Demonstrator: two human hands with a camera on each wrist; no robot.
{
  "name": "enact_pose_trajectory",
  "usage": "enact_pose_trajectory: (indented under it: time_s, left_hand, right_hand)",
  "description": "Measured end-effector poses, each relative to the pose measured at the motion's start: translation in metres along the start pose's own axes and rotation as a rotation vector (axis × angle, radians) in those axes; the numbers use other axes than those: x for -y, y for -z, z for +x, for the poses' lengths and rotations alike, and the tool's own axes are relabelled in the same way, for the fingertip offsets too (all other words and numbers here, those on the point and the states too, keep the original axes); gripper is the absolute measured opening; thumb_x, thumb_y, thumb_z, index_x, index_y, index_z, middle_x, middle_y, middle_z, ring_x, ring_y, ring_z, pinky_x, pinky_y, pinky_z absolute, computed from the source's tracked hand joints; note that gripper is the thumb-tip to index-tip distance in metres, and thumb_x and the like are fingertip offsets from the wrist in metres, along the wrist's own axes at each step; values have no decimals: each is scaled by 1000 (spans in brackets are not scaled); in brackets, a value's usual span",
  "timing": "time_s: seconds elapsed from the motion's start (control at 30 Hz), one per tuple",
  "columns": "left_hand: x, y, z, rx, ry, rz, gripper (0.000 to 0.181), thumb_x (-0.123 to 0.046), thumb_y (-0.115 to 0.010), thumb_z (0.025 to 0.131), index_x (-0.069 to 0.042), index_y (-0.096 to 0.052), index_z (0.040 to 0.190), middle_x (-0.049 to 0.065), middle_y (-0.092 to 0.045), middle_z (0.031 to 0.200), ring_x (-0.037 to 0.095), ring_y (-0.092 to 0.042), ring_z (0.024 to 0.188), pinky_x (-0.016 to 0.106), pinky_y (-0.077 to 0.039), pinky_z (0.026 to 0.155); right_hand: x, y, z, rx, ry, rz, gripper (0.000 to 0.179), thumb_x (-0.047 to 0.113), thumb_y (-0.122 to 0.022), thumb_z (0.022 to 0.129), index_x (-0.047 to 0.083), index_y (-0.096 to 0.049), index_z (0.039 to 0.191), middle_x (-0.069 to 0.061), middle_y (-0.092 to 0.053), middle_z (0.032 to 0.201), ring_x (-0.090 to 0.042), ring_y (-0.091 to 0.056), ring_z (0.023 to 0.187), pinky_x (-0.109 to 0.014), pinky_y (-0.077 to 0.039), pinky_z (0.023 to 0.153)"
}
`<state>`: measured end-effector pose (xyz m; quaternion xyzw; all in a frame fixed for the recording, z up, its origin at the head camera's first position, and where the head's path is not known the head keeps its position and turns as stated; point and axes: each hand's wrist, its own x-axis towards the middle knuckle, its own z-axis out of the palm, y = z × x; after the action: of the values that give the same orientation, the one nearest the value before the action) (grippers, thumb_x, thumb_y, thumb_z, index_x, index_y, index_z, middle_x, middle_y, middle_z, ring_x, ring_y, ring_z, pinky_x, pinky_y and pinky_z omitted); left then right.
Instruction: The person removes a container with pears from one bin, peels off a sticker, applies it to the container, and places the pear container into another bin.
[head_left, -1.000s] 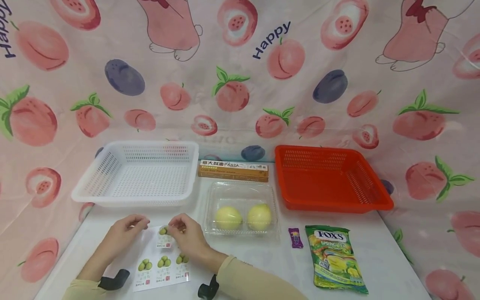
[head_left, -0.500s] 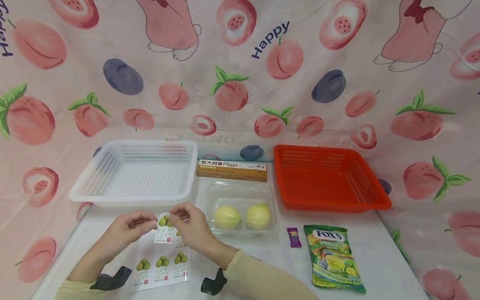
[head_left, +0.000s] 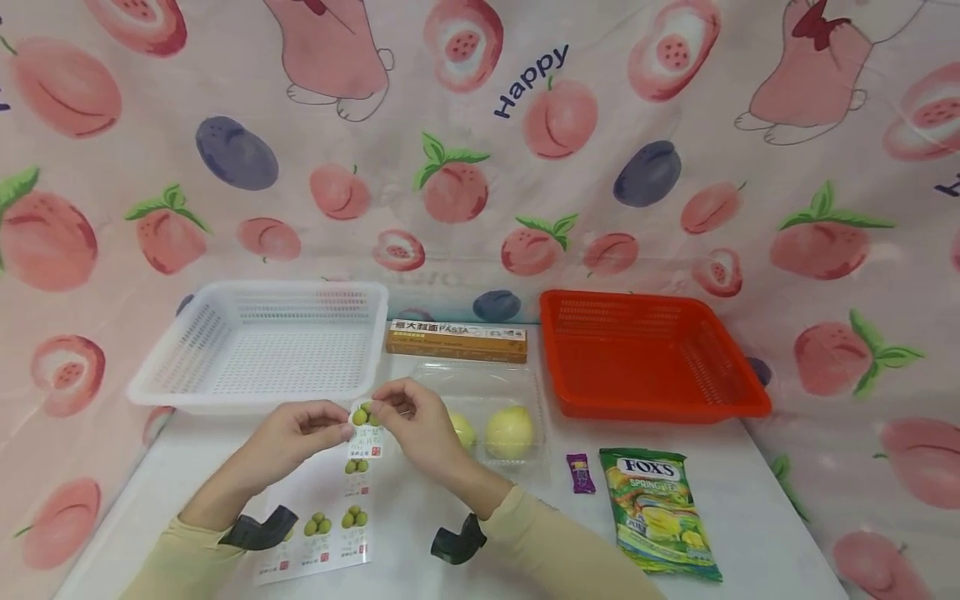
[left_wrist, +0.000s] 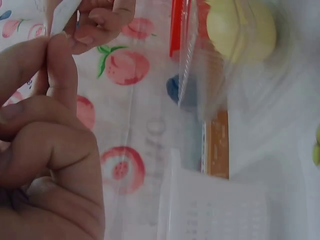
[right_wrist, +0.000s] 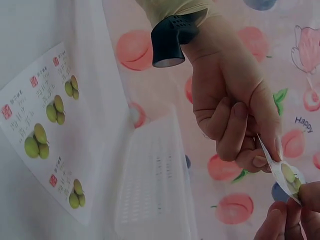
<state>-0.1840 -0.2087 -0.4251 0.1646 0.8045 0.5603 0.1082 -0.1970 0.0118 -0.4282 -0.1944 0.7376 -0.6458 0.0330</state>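
A small white sticker [head_left: 366, 442] printed with green fruit and lettering is held up off the table between both hands. My left hand [head_left: 296, 437] pinches its left edge between thumb and finger. At the opposite upper corner my right hand [head_left: 423, 429] pinches it the same way. The right wrist view shows the sticker [right_wrist: 289, 172] nearly edge-on, stretched between the two hands. Below lies the sheet of matching stickers [head_left: 326, 562], partly covered by my left hand and the raised sticker. Just right of my right hand is a clear plastic clamshell [head_left: 480, 379] with two pale yellow-green round fruits.
A white plastic basket [head_left: 258, 406] stands behind my hands, a red one [head_left: 660, 408] at the back right. Between them lies a pasta box [head_left: 457, 343]. To the right are a small purple packet [head_left: 581, 473] and a green FOX'S candy bag [head_left: 660, 517].
The sticker has come up off the sheet and moved right and upward. My left hand has come over to take its left edge. Both hands have shifted toward the clamshell, partly hiding it.
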Motion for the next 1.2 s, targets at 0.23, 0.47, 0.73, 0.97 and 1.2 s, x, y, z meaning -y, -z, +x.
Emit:
enact_pose_trajectory:
  time_s: [0.23,0.47,0.73,0.97,1.2]
  left_hand:
    - [-10,-19,35,-71,5,13,29,-28,-67,94,-2,-69,108,7,-69,102,24,-62,99,39,-50,85]
    - [-16,-41,69,-122,54,-56,37,-33,-68,94,-2,-69,113,8,-68,107,22,-59,101,36,-48,80]
    - [-20,-66,93,-59,50,-98,35,-30,-65,96,0,-68,114,9,-67,106,25,-53,91,34,-44,70]
    - [-21,-85,108,-36,73,-100,33,-33,-66,95,-5,-70,112,7,-66,105,24,-53,89,38,-47,75]
    - [-22,-97,125,-29,94,-50,34,-35,-66,94,-7,-71,114,5,-69,108,22,-62,105,47,-47,93]
  right_hand:
    - [0,34,5,-102,-67,32,25,27,-63,97,8,-63,114,-2,-64,100,-25,-62,91,-31,-55,78]
    - [-5,70,2,-158,-151,27,25,28,-63,97,9,-65,113,-7,-66,97,-26,-63,91,-33,-55,83]
    - [-16,99,0,-193,-195,-10,30,26,-66,95,5,-66,117,-9,-68,97,-30,-64,90,-36,-55,82]
    - [-27,117,-2,-216,-274,-51,27,23,-65,96,4,-67,116,-9,-68,91,-23,-63,82,-32,-56,77]
    - [-30,131,-1,-239,-341,-64,23,21,-66,96,2,-69,108,-9,-67,86,-22,-63,78,-30,-54,71]
